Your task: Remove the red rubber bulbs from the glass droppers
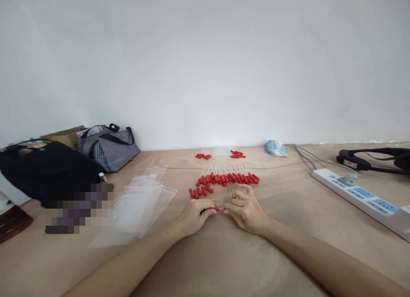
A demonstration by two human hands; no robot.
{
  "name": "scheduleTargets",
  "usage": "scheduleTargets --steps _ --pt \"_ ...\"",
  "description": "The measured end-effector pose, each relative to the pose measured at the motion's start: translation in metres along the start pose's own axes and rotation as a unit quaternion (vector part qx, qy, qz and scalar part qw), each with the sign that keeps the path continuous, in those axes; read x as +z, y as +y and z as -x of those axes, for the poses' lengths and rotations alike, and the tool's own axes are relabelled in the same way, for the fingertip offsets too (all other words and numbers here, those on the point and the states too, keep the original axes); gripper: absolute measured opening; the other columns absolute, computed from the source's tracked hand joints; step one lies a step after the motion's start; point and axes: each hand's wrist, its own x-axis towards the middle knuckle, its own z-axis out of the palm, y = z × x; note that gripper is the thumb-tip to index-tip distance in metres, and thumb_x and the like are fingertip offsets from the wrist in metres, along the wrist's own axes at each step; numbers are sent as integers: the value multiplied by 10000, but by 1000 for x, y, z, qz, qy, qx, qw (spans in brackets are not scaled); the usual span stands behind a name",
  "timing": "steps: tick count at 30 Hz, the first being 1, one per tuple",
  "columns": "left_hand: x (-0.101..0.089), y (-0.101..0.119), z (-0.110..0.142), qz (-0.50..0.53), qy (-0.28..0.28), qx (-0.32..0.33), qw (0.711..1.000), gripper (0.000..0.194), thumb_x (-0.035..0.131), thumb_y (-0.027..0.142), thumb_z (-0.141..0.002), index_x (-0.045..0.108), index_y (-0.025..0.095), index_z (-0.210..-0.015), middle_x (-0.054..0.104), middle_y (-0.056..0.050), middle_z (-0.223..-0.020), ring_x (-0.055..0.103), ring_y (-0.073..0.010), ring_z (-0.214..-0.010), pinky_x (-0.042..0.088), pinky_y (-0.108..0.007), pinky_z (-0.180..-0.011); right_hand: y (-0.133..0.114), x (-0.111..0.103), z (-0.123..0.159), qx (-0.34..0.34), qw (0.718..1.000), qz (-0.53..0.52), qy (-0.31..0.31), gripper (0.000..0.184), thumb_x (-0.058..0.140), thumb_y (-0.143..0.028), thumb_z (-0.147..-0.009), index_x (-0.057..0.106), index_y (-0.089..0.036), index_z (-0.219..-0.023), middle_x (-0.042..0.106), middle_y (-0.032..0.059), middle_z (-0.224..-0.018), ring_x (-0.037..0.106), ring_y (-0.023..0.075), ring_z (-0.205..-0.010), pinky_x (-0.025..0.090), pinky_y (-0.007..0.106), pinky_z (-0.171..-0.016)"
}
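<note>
Near the table's front, my left hand [199,212] is closed around a red handle [215,209] that points right. My right hand [246,209] pinches the thin pale rod [221,208] at the end of that handle; whether the two are joined I cannot tell. Under the right hand's fingers lie several clear, slim pieces [233,188], partly covered. Just beyond the hands, a row of red-handled thin rods [229,177] lies with handles toward me. A smaller group of red handles [200,192] sits in front of its left end.
Clear zip bags [141,203] overlap on the left. More red pieces [203,156] lie by the wall. A striped bag [112,148] and black bag [51,171] stand left. To the right are a power strip [358,196], a blue packet [276,148] and a black strap [374,154].
</note>
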Motion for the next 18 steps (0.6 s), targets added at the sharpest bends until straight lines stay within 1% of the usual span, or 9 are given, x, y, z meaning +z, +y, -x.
scheduleTargets --steps 3,6,8,10,12,14,15,16,18 --pt "-2 -1 0 20 -15 -18 1000 194 477 191 -809 663 182 -754 697 -13 -858 606 -166 -932 447 -244 -822 -1 0 -1 -3 1000 -5 3 141 489 -219 -808 614 -203 -747 538 -26 -523 456 126 -668 241 411 -883" --pt "-5 -4 1 40 -31 -22 998 217 470 207 -811 652 184 -695 696 -4 -799 610 -165 -918 439 -251 -839 -3 -1 -1 -7 1000 -8 10 154 484 -213 -808 606 -197 -717 542 -25 -529 456 124 -661 242 411 -878" --pt "-8 -6 4 49 -25 -30 998 231 465 211 -808 641 181 -660 692 -9 -788 606 -166 -918 434 -260 -850 0 -5 1 -3 1000 -8 8 161 480 -209 -809 607 -196 -712 536 -24 -521 461 126 -660 250 407 -870" --pt "-12 -8 8 53 -6 -62 997 227 466 214 -799 635 174 -653 686 -28 -839 602 -171 -917 443 -264 -831 7 -10 8 19 1000 5 3 164 477 -210 -811 615 -197 -723 532 -18 -516 471 134 -668 266 398 -851" --pt "-16 -7 11 48 13 -89 995 211 468 230 -795 643 174 -693 673 -41 -881 602 -170 -882 457 -262 -790 15 -16 16 54 998 28 -1 164 475 -219 -816 626 -200 -757 546 -6 -536 476 140 -664 289 384 -817" --pt "-17 -4 13 33 23 -78 996 206 469 258 -800 653 180 -749 652 -43 -861 593 -155 -804 463 -253 -734 23 -18 24 93 995 39 1 177 461 -230 -827 635 -201 -821 566 6 -575 474 133 -624 318 359 -765" --pt "-17 -3 13 21 38 -66 997 210 468 272 -802 655 182 -772 634 -41 -827 580 -147 -758 463 -247 -697 26 -17 26 115 993 33 5 196 443 -230 -835 633 -198 -867 577 15 -605 479 130 -612 334 343 -737" --pt "-17 -3 12 4 61 -58 996 216 466 283 -803 658 184 -792 610 -38 -795 562 -139 -719 459 -242 -664 29 -16 27 138 990 20 9 221 420 -227 -841 625 -193 -918 586 27 -646 490 131 -615 353 325 -708" --pt "-17 -7 10 -29 131 -63 989 232 457 298 -804 657 186 -839 563 -34 -767 535 -131 -681 452 -238 -625 32 -11 28 186 982 -17 19 278 370 -210 -846 600 -180 -1000 583 50 -719 518 140 -649 392 293 -657"
